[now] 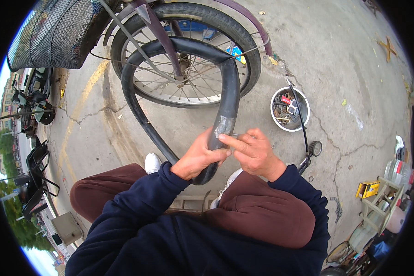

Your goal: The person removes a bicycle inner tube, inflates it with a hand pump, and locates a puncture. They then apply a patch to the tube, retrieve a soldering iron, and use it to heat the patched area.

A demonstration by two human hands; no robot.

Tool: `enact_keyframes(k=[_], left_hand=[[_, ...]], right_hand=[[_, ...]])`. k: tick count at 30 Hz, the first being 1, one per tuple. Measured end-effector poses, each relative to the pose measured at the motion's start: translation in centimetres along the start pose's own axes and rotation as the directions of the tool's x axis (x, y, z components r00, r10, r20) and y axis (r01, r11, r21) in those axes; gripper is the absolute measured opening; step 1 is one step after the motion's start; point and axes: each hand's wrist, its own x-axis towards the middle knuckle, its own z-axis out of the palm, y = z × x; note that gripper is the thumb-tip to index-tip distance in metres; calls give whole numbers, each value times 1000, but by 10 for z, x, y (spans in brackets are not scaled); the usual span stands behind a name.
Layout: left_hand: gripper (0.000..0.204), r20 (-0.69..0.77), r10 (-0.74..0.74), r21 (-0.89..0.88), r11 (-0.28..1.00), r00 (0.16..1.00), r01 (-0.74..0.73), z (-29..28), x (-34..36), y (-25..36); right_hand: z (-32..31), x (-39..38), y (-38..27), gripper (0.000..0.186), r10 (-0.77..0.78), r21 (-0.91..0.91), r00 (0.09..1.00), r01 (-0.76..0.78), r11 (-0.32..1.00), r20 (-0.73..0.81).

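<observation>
Centre frame, the left hand (195, 157) pinches the black tube (230, 85), best kept steady, I'd judge, while the right hand (258, 155), its curled grip unclear, fingers the grey smear (224, 124).

Open-air roadside bicycle-repair spot, cracked concrete ground (347, 78), faded yellow line (84, 95), bicycle wheel (185, 64), bare inner tube (231, 85), white bowl (290, 130) of small parts, parked motorbike (36, 102), trees (7, 154), probably street buildings (8, 99) at the warped rim

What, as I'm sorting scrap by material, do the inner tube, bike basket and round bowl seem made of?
Inner tube: likely rubber; black, soft sheen, bending in a loop.
Basket: probably dark-coated metal; fine, open wire-like mesh.
Bowl: plastic or enamelled metal, unclear; rim smooth, white.
</observation>
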Motion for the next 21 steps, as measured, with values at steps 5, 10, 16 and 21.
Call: enact_keyframes(k=[5,10,16,21], left_hand=[[39,10,-14,27,1000,1000,14,-3,4,-4],[48,22,75,-41,996,997,-74,2,6,-14],[57,-86,-54,-452,892,995,9,-2,-8,-20],[56,-63,-23,-368,930,998,-2,-7,1,-23]], right_hand=[[-7,5,-1,11,-14,-25,1000,15,1000,13],[-12,37,-9,24,-63,-39,997,61,997,-35],[17,74,-8,56,-138,84,988,132,988,65],[19,78,-2,66,-119,21,993,118,993,13]])
